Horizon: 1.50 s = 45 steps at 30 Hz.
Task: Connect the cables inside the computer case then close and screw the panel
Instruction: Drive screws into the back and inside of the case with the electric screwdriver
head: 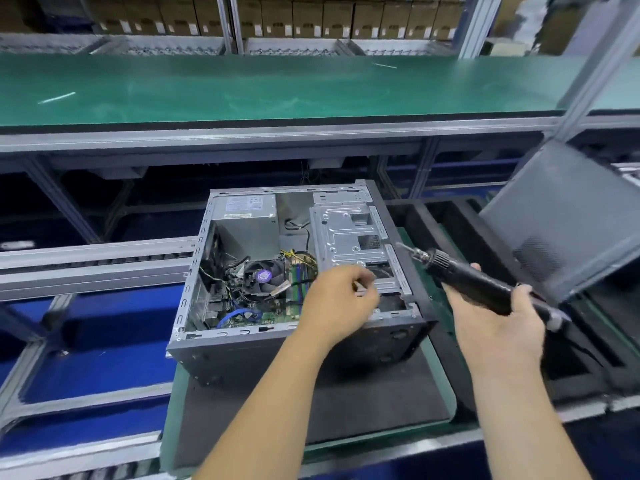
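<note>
So, case: I see the boxy grey sheet-metal computer case (294, 271) open on a dark mat.
Left hand (341, 299): fingers curled over drive cage; grip unclear.
Right hand (498, 323): wrapped round black cylindrical screwdriver (485, 284).
Panel (568, 220): flat, dark, tilted at right.

Long green-topped workbench (277, 88) on grey aluminium framing, stacked cardboard boxes (311, 19) behind, blue floor (104, 341) below.

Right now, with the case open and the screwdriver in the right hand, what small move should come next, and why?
Probably bring the left hand down to the loose cables: the computer case is open, and the side panel leans apart.
</note>
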Motion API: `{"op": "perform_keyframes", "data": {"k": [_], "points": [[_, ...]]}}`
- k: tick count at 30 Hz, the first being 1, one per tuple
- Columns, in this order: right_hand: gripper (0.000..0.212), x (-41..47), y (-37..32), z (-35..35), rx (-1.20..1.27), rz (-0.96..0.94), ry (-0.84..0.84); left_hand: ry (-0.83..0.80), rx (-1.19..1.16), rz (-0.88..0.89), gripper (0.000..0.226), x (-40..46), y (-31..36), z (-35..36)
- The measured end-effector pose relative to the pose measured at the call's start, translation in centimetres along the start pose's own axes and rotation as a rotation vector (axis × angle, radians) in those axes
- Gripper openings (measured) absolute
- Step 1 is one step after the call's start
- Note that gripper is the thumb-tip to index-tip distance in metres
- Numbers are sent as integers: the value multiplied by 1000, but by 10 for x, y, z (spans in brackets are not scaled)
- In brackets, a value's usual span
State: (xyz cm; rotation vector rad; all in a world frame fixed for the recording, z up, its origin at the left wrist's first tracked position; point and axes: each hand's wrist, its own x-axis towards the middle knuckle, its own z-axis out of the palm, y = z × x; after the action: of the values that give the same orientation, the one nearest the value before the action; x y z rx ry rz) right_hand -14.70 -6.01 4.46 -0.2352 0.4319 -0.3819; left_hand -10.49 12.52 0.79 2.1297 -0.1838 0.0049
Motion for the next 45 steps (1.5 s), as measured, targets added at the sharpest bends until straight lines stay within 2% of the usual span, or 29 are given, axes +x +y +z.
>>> {"op": "perform_keyframes", "data": {"k": [2,3,4,6,9,10,11,14,15,16,17,18,19,20,22,23,25,28,31,35,39,42,45], "points": [[51,-6,4,-4,2,74,12,-227,-207,31,42,-9,28,17],[56,-7,6,-5,-37,120,24,-291,-303,33,39,-12,42,27],[59,-9,7,-5,-86,164,37,-288,-400,19,34,-12,54,35],[64,-12,4,-4,-225,240,48,-155,-586,-64,32,-6,72,43],[64,-20,-9,-6,-624,355,18,6,-635,-185,34,10,85,44],[60,-24,-16,-9,-789,323,-20,22,-622,-198,35,15,88,44],[55,-27,-26,-11,-962,214,-59,30,-608,-207,37,19,91,46],[37,-14,-63,-14,-1401,-500,-200,-4,-533,-236,50,30,98,59],[27,-4,-75,-14,-1510,-619,-257,-28,-530,-263,51,32,102,65],[31,6,-83,-13,-1614,-567,-325,-46,-539,-292,51,33,106,72],[48,16,-89,-14,-1678,-397,-404,-51,-555,-319,50,34,111,78],[62,26,-92,-18,-1701,-206,-475,-48,-559,-341,48,35,115,84],[66,31,-92,-22,-1697,-67,-530,-42,-544,-354,48,36,118,90],[59,35,-90,-26,-1682,-10,-585,-37,-513,-356,49,37,119,97],[38,39,-84,-40,-1653,-53,-648,-29,-427,-343,51,36,117,108],[33,40,-81,-46,-1624,-85,-654,-16,-373,-335,52,33,115,112],[30,40,-75,-57,-1555,-114,-641,70,-218,-310,58,26,110,114],[31,31,-54,-60,-1474,-85,-702,299,11,-305,63,11,103,95],[34,11,-16,-54,-1498,-76,-813,556,208,-322,47,-11,79,47],[38,-34,52,-56,-1581,47,-1029,762,473,-354,26,-72,23,-11],[38,-100,129,-82,-1730,112,-1284,965,435,-547,19,-173,-49,-48],[39,-160,185,-123,-1827,188,-1427,1005,435,-756,12,-267,-104,-71],[41,-229,225,-177,-1920,313,-1544,1029,428,-950,16,-369,-148,-76]]}}
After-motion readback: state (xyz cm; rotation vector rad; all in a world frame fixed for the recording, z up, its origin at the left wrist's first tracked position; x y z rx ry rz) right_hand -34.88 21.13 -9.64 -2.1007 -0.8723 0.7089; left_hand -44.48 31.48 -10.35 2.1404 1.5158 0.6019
